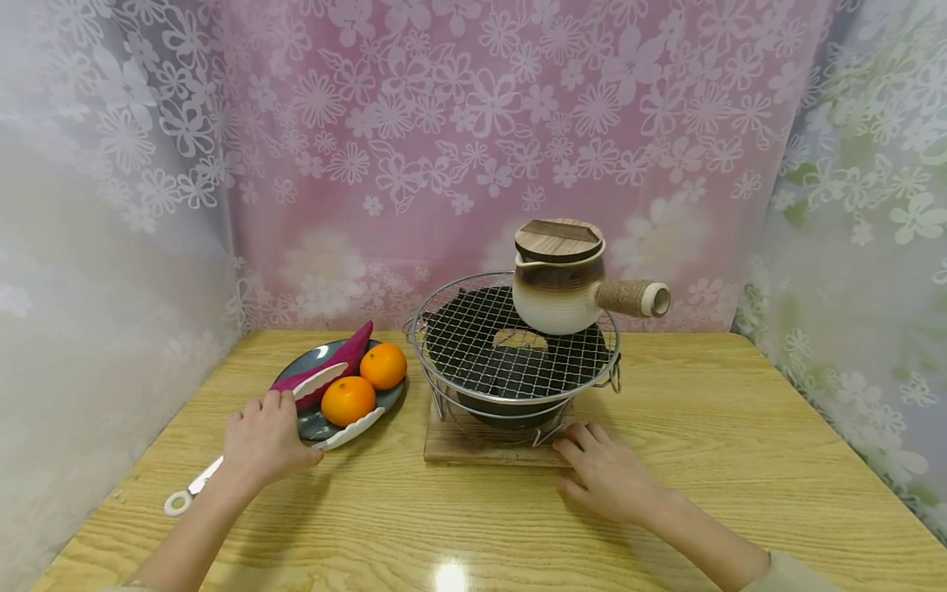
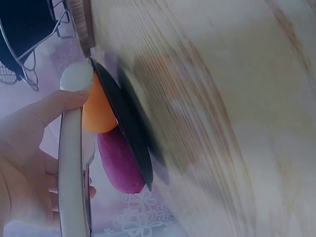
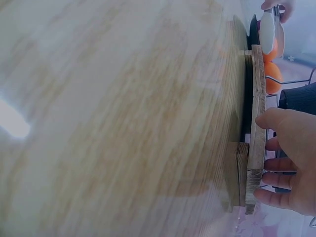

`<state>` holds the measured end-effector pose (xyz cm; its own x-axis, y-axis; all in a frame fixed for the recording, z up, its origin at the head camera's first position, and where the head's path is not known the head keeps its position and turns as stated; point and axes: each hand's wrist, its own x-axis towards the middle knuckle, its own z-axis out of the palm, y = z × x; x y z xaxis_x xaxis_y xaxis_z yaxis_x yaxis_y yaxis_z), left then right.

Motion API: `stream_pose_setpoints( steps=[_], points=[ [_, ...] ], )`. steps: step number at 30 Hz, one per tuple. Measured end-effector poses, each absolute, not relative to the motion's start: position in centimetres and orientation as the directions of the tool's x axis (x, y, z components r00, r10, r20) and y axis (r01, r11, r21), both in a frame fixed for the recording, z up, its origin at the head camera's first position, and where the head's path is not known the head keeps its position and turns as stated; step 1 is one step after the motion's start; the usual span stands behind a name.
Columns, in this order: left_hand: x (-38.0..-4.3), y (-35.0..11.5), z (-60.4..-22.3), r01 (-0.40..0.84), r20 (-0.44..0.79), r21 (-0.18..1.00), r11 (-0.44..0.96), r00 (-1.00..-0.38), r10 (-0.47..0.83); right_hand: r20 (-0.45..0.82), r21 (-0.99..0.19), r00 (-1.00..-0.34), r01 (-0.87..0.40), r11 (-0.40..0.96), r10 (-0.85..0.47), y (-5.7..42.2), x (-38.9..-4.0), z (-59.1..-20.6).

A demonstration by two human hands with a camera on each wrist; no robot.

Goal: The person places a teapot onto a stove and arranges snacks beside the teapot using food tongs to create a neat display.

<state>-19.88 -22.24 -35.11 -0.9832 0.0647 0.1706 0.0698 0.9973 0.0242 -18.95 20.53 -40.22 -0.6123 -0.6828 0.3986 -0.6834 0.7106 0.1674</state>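
Observation:
My left hand grips white-tipped tongs, thumb on one arm and fingers behind the other. Their two white tips spread on either side of the nearer orange on a dark plate. A second orange and a purple sweet potato lie on that plate. The ring end of the tongs sticks out behind the hand, low on the left. Loosely extended, the fingers of my right hand touch the front right corner of a wooden board, thumb at its front edge in the right wrist view.
On the board stands a round grill with a wire mesh over a black bowl. A lidded brown and cream pot sits at the mesh's back right, its wrapped handle jutting right. Floral curtains hang behind and beside the table.

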Motion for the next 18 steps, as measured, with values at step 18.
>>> stream_pose_setpoints(
  steps=[18],
  points=[
    [-19.94, -22.52, -34.92, 0.065, 0.149, 0.006, 0.998, -0.987, 0.063, 0.405, 0.157, -0.613, -0.684, 0.712, -0.679, 20.58, -19.07, -40.48]
  ],
)
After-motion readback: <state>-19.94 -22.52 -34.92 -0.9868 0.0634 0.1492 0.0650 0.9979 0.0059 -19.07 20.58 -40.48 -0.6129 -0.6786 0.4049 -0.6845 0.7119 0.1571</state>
